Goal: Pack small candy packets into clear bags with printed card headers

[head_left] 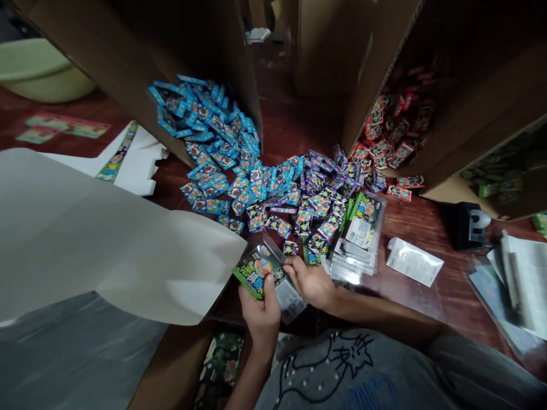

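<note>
My left hand [261, 310] grips the lower left of a clear plastic package [258, 265], its thumb on the printed face. The package has a green edge and a dark colourful print, and it is tilted. At its right edge my right hand [311, 282] closes on the plastic with fingers pinched. Just beyond the hands lies a heap of small wrapped packets, with blue packets [217, 128] on the left and purple packets [316, 188] in the middle. To the right of my right hand, a stack of similar clear packages [361, 233] rests on the table.
Cardboard boxes [388, 74] stand tipped beyond the heap, red packets [384, 136] spilling from one. A white card [414, 262], a tape dispenser [469, 225] and papers [527, 285] lie right. A large pale sheet [128, 239] covers the left; behind it sits a basin [43, 74].
</note>
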